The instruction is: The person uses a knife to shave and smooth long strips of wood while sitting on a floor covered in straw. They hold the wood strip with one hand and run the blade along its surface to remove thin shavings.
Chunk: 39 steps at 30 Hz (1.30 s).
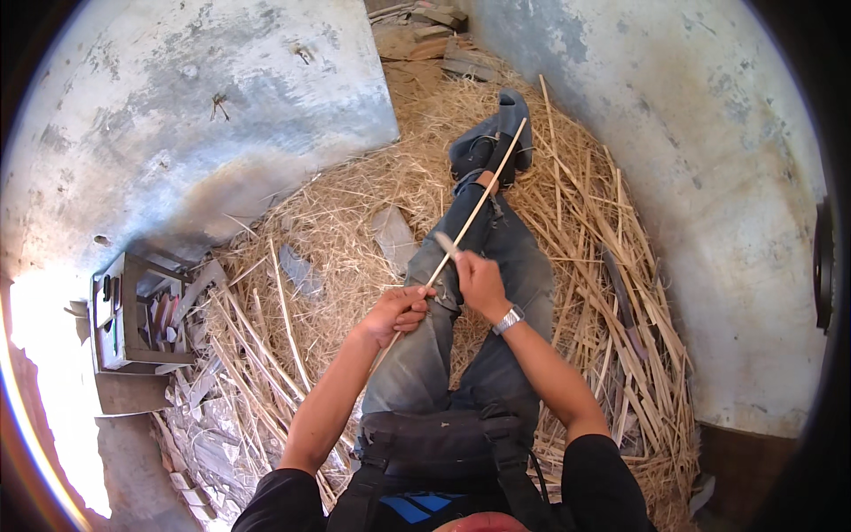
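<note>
A long thin bamboo strip (479, 206) slants across my lap, from beside my left thigh up toward my shoes. My left hand (401, 312) is closed around its lower part, above the left knee. My right hand (480, 282) is closed just right of the strip. From its fingers sticks a short pale flat piece (446, 243), blurred, crossing the strip; it looks like a small blade, but its kind is unclear. A metal-banded watch (508, 320) sits on the right wrist. My outstretched legs in worn jeans (403, 377) lie beneath both hands.
Split bamboo strips (576, 310) are heaped along my right, with a dark long blade-like thing (618, 288) among them. Fine shavings (341, 213) cover the floor. At left stands a small cabinet (115, 310) holding odds and ends. Worn walls (674, 133) rise on both sides.
</note>
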Each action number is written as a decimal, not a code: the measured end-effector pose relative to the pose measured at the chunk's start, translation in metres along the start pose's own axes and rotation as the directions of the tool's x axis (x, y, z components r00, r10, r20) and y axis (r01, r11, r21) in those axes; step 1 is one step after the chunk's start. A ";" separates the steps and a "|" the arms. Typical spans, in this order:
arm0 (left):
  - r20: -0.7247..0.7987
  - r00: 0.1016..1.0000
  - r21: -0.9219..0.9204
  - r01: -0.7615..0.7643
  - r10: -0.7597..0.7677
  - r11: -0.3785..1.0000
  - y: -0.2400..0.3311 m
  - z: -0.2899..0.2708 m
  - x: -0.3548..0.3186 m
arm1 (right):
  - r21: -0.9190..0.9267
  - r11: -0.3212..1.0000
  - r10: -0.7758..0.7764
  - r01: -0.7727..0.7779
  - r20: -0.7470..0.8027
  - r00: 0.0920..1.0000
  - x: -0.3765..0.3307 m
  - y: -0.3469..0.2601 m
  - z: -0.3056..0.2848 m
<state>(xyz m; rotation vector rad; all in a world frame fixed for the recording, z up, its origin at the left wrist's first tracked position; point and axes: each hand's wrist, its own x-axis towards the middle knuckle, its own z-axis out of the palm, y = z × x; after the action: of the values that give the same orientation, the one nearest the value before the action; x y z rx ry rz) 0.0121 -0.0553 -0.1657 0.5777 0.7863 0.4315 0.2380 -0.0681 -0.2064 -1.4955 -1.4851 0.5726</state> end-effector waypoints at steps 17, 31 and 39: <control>0.128 0.978 -0.434 0.205 -0.165 0.877 -0.004 -0.018 0.010 | -0.125 0.992 -0.006 0.003 -0.024 1.000 -0.007 -0.008 0.018; 0.231 0.967 -0.475 0.207 -0.106 0.855 -0.003 -0.014 0.008 | 0.035 0.995 0.099 -0.097 -0.060 0.993 0.022 -0.009 -0.027; 0.231 0.963 -0.444 0.232 -0.139 0.866 -0.005 -0.019 0.009 | -0.336 0.942 -0.016 -0.017 -0.096 0.995 0.033 0.001 -0.001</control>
<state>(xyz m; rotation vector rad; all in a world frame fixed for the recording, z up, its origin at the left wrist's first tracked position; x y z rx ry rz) 0.0039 -0.0483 -0.1849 0.0833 0.5180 0.3629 0.2450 -0.0368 -0.1977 -1.7583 -1.5608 0.2473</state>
